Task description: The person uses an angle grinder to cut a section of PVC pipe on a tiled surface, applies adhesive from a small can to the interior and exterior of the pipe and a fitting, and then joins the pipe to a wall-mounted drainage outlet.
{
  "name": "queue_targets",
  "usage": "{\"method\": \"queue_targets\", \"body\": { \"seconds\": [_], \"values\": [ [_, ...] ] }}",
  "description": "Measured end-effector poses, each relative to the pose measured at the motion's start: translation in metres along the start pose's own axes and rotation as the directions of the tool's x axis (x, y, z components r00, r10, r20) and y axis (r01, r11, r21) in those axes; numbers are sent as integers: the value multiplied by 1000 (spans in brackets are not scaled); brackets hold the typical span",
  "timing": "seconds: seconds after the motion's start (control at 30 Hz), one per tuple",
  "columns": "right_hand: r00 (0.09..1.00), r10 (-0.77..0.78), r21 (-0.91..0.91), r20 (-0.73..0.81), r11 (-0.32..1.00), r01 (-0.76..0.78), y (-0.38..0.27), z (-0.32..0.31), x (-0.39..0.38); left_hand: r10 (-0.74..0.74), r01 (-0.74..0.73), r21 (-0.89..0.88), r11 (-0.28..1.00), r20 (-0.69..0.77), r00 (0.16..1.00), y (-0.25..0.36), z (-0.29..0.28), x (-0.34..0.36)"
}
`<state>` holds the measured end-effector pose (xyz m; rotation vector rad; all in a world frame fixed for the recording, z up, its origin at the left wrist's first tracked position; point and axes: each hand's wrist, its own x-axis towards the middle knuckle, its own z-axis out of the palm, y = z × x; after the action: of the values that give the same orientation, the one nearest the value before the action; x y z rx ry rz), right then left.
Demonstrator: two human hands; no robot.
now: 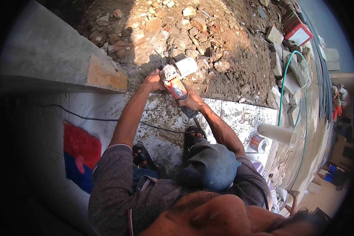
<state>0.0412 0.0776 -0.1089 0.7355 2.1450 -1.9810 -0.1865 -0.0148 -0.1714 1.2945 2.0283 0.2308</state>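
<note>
An angle grinder (pixel 175 84) with a red-and-grey body sits at the edge of the dirt. My right hand (pixel 190 101) is closed on its body. My left hand (pixel 155 82) is closed at the left of its head, on the side handle or something hidden there. A short white cylinder (pixel 188 67), perhaps pipe, lies against the dark disc (pixel 173 62); whether they touch is unclear. A black cord (pixel 133 124) runs from the grinder area across the speckled white slab (pixel 236 122) by my sandalled feet (pixel 194 133).
Rubble (pixel 153 25) lies ahead, a concrete pillar (pixel 47 63) at left, a red-and-blue mat (pixel 80 157) below it. At right are broken blocks (pixel 295 72), a white pipe (pixel 277 134), a can (pixel 259 144), a green hose (pixel 280 106); another person (pixel 338 100) is at far right.
</note>
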Motion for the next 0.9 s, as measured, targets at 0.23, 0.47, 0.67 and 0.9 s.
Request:
{"method": "queue_targets", "body": {
  "seconds": [0.23, 0.47, 0.67, 0.9],
  "values": [
    [998, -56, -11, 17, 998, 56, 3, 9, 9, 280, -270, 115, 956, -79, 957, -58, 28, 29],
    [998, -55, 14, 20, 998, 54, 13, 8, 12, 67, -68, 35, 997, 54, 996, -39, 15, 24],
    [997, -53, 1, 47, 999, 53, 2, 13, 10, 189, 157, -874, 461, 269, 944, -64, 25, 28],
    [998, 55, -56, 16, 997, -54, 16, -2, 4, 437, -61, -919, 390, 127, 891, -62, 38, 53]
  ]
}}
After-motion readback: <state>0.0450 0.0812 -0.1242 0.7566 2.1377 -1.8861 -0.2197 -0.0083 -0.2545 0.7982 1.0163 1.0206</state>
